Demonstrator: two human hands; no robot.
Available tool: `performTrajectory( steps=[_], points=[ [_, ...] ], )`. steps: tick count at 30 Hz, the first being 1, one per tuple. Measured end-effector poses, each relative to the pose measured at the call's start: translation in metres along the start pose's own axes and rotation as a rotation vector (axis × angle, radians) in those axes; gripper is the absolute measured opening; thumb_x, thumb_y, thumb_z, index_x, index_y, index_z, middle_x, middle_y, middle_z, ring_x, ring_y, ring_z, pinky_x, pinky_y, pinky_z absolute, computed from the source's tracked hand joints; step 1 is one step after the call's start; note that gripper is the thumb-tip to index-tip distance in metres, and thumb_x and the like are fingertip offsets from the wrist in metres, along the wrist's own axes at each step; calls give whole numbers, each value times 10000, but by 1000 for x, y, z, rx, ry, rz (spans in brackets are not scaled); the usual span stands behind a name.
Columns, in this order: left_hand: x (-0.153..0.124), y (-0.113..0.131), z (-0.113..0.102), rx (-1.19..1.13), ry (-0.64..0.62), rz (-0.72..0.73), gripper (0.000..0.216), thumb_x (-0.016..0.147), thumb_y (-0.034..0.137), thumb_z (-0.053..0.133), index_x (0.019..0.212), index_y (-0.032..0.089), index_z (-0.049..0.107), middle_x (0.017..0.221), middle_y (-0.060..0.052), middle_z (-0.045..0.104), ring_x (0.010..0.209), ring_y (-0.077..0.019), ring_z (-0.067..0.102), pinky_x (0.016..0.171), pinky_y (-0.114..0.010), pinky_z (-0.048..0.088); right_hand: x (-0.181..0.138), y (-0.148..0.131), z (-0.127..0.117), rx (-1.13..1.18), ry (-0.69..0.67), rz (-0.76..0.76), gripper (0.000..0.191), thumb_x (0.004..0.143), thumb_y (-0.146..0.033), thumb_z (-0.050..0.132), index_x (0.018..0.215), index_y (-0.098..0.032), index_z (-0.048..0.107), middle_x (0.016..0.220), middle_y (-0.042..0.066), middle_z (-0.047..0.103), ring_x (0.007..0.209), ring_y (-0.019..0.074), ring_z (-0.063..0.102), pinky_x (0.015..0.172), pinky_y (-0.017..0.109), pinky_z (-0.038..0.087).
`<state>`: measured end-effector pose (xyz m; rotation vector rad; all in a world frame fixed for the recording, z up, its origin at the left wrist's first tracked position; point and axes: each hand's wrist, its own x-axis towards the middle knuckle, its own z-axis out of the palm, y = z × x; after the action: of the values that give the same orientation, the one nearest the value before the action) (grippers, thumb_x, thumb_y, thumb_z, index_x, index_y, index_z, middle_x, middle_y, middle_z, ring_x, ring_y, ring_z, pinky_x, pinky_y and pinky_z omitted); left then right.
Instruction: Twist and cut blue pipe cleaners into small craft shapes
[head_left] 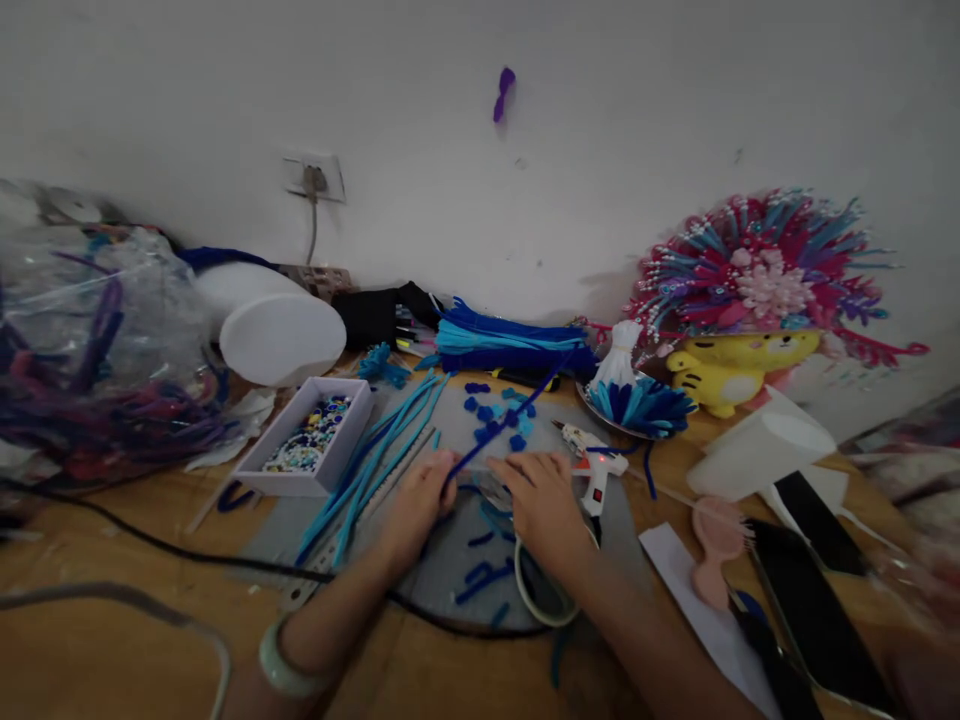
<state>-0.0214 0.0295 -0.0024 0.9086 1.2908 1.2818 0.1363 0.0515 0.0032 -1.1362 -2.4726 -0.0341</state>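
Observation:
My left hand (pixel 416 505) is closed in a pinch on one end of a dark blue pipe cleaner (pixel 501 430), which runs up and to the right over the grey mat (pixel 450 570). Close beside it, my right hand (pixel 544 505) is closed over a metal tool (pixel 491 492) that I cannot make out fully; it looks like scissors or pliers. Several short blue pipe-cleaner pieces (pixel 495 405) lie on the mat beyond my hands, and more (pixel 484 575) lie near my wrists. A pale bangle (pixel 281 665) is on my left wrist.
A white box of beads (pixel 311 438) and long light-blue pipe cleaners (pixel 379 460) lie left. A white glue gun (pixel 596 465) is right of my hands. A tape ring (pixel 544 595), pink brush (pixel 716 545), phone (pixel 814 610), yellow toy (pixel 731 370) with feathered headpiece and a black cable (pixel 187 550) surround the mat.

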Motion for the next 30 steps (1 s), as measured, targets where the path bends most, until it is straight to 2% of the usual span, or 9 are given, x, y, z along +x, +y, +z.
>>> performTrajectory(
  steps=[3, 8, 13, 16, 18, 20, 22, 25, 30],
  points=[
    [-1, 0, 5, -84, -28, -16, 383, 785, 428, 409, 497, 196, 310, 362, 76, 264, 335, -56, 216, 366, -204, 185, 2, 0, -2, 14, 48, 7, 369, 810, -77, 383, 1093, -237, 557, 1021, 65, 576, 949, 193, 481, 876, 377, 282],
    [-12, -2, 19, -408, -66, -105, 307, 823, 370, 381, 595, 170, 430, 362, 105, 175, 302, -42, 153, 332, -174, 154, -11, -12, -15, 31, 284, 49, 277, 844, -265, 405, 1060, -205, 567, 1179, 106, 469, 1117, 234, 385, 921, 405, 262],
    [-18, 4, 41, -618, -140, -114, 287, 827, 363, 396, 630, 162, 451, 371, 106, 191, 293, -33, 144, 313, -164, 158, -40, -17, -23, 61, 288, -6, 249, 810, -193, 416, 965, -215, 609, 1027, 84, 555, 995, 212, 465, 880, 388, 310],
    [-19, 3, 52, -687, -241, -189, 310, 839, 359, 372, 604, 163, 422, 370, 106, 163, 298, -35, 145, 313, -156, 167, -47, -9, -18, 301, 195, 108, 274, 779, -125, 374, 883, -194, 619, 890, 69, 604, 884, 186, 517, 812, 333, 377],
    [-22, -2, 54, -685, -316, -219, 321, 836, 371, 378, 590, 165, 399, 374, 108, 158, 304, -32, 126, 315, -153, 172, -44, -2, -13, 535, 111, 297, 274, 772, -138, 351, 825, -188, 615, 825, 55, 617, 814, 172, 541, 752, 293, 413],
    [-26, -9, 54, -630, -421, -275, 314, 828, 361, 403, 583, 167, 381, 376, 112, 160, 309, -28, 101, 317, -150, 163, -39, 4, -10, 778, 51, 494, 277, 796, -227, 341, 859, -182, 607, 833, 49, 621, 754, 162, 549, 684, 270, 432],
    [-32, -15, 54, -575, -500, -325, 331, 823, 362, 417, 563, 170, 347, 373, 113, 160, 314, -24, 87, 318, -148, 143, -35, 7, -10, 969, 26, 590, 341, 818, -356, 323, 916, -173, 594, 849, 51, 617, 714, 155, 543, 635, 261, 434],
    [-37, -20, 55, -541, -542, -348, 345, 820, 372, 427, 558, 173, 326, 376, 113, 175, 318, -22, 91, 324, -147, 127, -33, 6, -13, 1206, 30, 629, 375, 751, -478, 430, 865, -163, 598, 779, 30, 600, 658, 131, 519, 610, 248, 422],
    [-38, -19, 57, -517, -544, -337, 353, 833, 350, 405, 541, 165, 333, 374, 106, 191, 318, -19, 111, 330, -152, 134, -31, 4, -7, 1396, 140, 771, 275, 597, -434, 608, 645, -171, 539, 580, -31, 514, 529, 91, 443, 527, 219, 377]
  ],
)
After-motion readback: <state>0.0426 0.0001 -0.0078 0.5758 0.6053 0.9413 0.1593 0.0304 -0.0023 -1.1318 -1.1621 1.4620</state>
